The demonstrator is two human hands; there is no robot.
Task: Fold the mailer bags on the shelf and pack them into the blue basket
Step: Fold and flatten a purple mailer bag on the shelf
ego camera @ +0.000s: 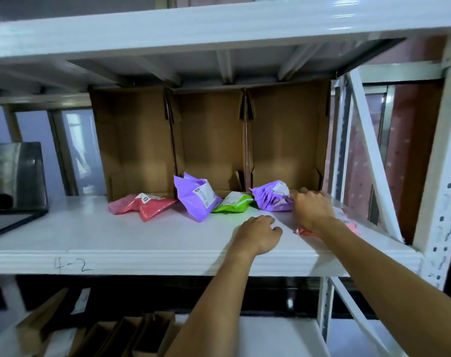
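Gripping rightmost purple mailer (270,199), right hand (313,211)

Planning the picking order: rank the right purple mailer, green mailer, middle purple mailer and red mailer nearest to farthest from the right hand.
1. right purple mailer, against the right hand
2. green mailer, just left
3. middle purple mailer, centre
4. red mailer, far left

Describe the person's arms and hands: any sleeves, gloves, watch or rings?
Both arms are bare as far as the frame shows: no sleeves, no gloves. Neither the left hand nor the right hand has a watch or bracelet at its wrist. Rings cannot be ruled out; the fingers are blurred.
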